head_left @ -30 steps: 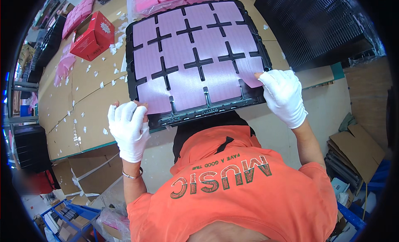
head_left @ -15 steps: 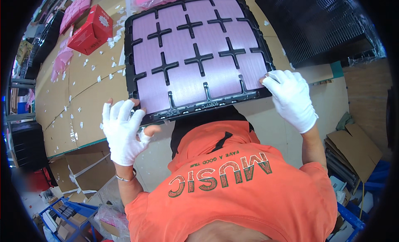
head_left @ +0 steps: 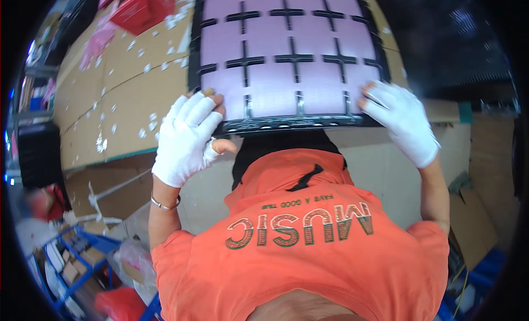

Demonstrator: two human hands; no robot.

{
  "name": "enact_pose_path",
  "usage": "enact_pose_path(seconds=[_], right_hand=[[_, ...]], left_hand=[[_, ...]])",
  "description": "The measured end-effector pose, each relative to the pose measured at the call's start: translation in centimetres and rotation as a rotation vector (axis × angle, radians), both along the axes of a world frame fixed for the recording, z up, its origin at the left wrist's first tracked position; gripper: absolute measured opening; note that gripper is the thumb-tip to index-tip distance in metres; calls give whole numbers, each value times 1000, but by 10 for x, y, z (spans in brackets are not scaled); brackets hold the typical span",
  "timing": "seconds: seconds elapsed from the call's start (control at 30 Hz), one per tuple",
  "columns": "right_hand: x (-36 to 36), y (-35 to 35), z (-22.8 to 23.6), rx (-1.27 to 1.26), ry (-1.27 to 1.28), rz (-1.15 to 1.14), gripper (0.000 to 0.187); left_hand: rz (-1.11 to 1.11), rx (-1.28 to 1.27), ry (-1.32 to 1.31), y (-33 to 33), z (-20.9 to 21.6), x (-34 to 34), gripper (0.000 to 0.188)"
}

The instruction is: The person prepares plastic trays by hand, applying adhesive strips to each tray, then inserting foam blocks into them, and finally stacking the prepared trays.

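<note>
A black plastic tray (head_left: 194, 62) lies before me, with lilac flat pieces (head_left: 264, 39) between its black cross-shaped ribs. My left hand (head_left: 188, 128), in a white glove with bare fingertips, rests its fingers on the near left corner of the tray. Its thumb sticks out to the side, below the near rim and apart from it. At the near right corner my right hand (head_left: 401, 119), gloved the same way, closes on the rim with its fingertips over the tray's inner side. The undersides of both hands are hidden, and the tray's far edge is out of view.
Brown cardboard (head_left: 132, 89) covers the worktable, scattered with white scraps (head_left: 147, 68). A red box (head_left: 140, 12) stands at the far left. Blurred black stacked trays (head_left: 441, 39) are at the right. On the floor stands a blue rack (head_left: 71, 282) at lower left; folded cardboard (head_left: 474, 227) leans at lower right.
The whole view has shifted, and the tray sits slightly straighter to me. My left fingers have come together and reach farther onto the tray corner. The right hand stays at its corner.
</note>
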State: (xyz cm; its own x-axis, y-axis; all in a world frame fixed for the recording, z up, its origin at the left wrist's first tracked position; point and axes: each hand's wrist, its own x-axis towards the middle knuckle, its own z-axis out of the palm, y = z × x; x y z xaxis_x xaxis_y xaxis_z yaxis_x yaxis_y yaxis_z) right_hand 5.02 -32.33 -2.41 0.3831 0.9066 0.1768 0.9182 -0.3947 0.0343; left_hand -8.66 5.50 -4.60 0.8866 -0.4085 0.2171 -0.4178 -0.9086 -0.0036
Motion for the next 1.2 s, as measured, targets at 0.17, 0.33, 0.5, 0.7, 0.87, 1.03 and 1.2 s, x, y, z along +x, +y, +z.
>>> enact_pose_path(seconds=[0.17,0.33,0.5,0.7,0.87,1.03,1.2], right_hand=[[17,10,-1,-13,-83,27,29],[14,3,-4,13,15,47,28],[21,-8,15,-28,179,20,24],[137,34,-1,155,-250,-88,21],[199,64,-43,60,-250,-21,25],[223,70,-35,43,-182,-174,31],[201,49,-38,-69,-209,-90,37]], left_hand=[[-6,1,-47,-2,8,17,67],[3,11,100,-6,5,13,73],[-28,-45,115,4,14,-2,66],[25,-210,-148,31,27,111,56],[-20,9,76,58,-3,196,48],[-195,64,-200,69,-9,234,20],[-557,-298,-364,75,-18,210,24]])
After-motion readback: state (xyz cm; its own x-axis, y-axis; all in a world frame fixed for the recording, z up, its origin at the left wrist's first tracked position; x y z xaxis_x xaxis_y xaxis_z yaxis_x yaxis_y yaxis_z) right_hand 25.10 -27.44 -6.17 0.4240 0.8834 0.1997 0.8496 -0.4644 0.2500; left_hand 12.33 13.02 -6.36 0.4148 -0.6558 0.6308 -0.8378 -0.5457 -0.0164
